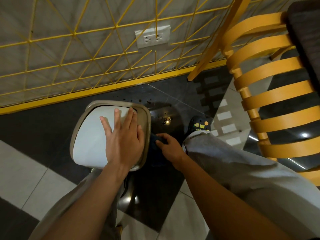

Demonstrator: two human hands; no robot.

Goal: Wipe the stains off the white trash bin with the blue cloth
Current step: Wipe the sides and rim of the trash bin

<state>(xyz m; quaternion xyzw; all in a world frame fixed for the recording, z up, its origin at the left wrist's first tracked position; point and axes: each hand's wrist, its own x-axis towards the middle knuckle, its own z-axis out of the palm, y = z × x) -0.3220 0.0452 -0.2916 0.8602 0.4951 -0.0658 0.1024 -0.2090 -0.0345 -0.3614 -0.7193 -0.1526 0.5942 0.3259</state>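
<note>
Dark glossy floor tiles (161,193) meet a wall fenced by a yellow wire grid (72,54), with a wooden slatted chair (270,104) on our right. The white trash bin (91,135) stands between our knees, our left hand (123,141) lying flat and open on its swing lid, gripping nothing. Our right hand (170,147) pinches the blue cloth (155,149) against the bin's right side. We judge the bin light and smooth, so bracing its top seems wise; the soft cloth should bunch easily.

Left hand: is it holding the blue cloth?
No. The left hand lies flat and open on the bin lid; the right hand grips the blue cloth.
</note>
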